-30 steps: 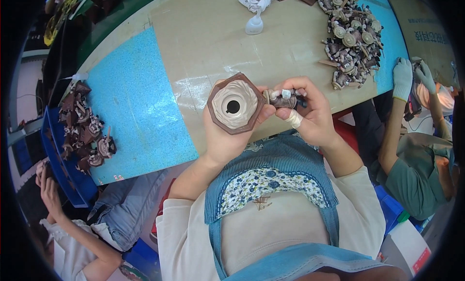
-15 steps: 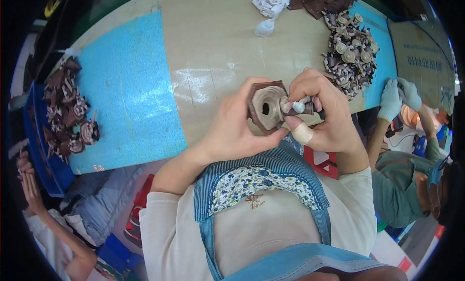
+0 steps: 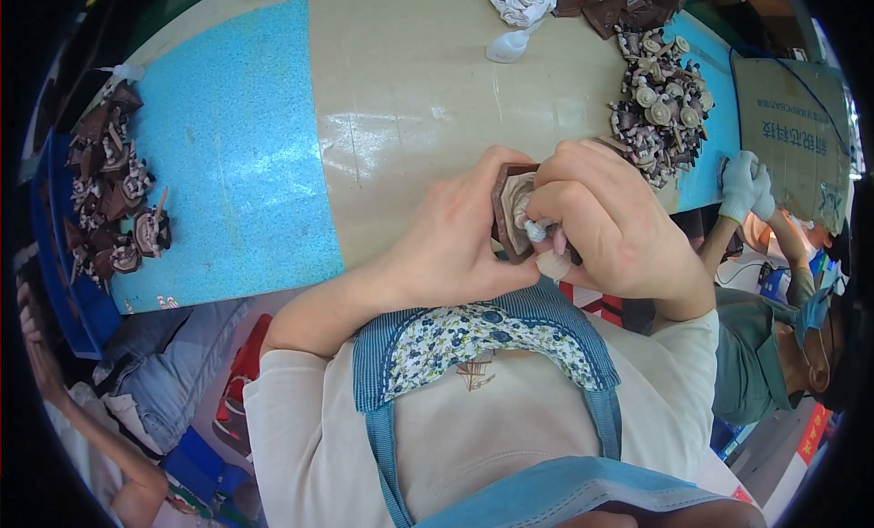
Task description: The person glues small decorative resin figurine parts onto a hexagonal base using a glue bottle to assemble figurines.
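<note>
In front of my apron, my left hand (image 3: 455,228) is closed round a brown angular base (image 3: 501,203) with a beige, stepped middle. My right hand (image 3: 614,223) pinches a small painted figurine (image 3: 557,239) with pale and dark parts, pressed up against that beige middle. Whether the two pieces are joined cannot be seen, as my right fingers cover most of the figurine. A beige wrap (image 3: 553,265) is on my right thumb.
A heap of small figurines (image 3: 660,109) lies on the table's right; brown and beige pieces (image 3: 114,182) pile up at its left by a blue bin (image 3: 55,246). A white spoon (image 3: 506,45) and crumpled tissue (image 3: 523,2) lie at the back. A co-worker's gloved hands (image 3: 745,187) are at right.
The base has turned, so its central hole no longer shows. My right hand has rolled over the figurine and moved closer to the base, hiding more of it.
</note>
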The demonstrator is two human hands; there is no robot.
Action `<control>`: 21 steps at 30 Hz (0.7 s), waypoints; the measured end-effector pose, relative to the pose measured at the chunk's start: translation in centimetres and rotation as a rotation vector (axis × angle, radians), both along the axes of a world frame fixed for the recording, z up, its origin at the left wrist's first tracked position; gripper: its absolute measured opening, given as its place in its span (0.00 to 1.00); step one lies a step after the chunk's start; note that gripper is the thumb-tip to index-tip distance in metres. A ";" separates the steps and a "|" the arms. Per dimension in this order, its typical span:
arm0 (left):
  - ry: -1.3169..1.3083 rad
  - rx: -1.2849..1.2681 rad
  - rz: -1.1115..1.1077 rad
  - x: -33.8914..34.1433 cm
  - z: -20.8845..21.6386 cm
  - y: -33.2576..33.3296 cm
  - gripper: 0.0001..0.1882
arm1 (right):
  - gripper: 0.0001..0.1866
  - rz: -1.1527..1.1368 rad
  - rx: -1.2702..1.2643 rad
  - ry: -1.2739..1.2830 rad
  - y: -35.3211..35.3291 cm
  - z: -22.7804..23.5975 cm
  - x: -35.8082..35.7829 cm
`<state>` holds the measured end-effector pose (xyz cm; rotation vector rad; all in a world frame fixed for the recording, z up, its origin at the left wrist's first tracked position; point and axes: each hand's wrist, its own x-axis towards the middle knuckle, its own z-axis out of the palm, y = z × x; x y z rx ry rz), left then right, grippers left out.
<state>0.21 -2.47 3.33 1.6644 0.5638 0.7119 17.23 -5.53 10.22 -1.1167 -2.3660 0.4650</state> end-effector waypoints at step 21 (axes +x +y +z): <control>-0.411 -0.859 -0.588 -0.5 -3.6 1.3 0.33 | 0.20 0.307 -0.032 0.261 2.5 -1.3 3.6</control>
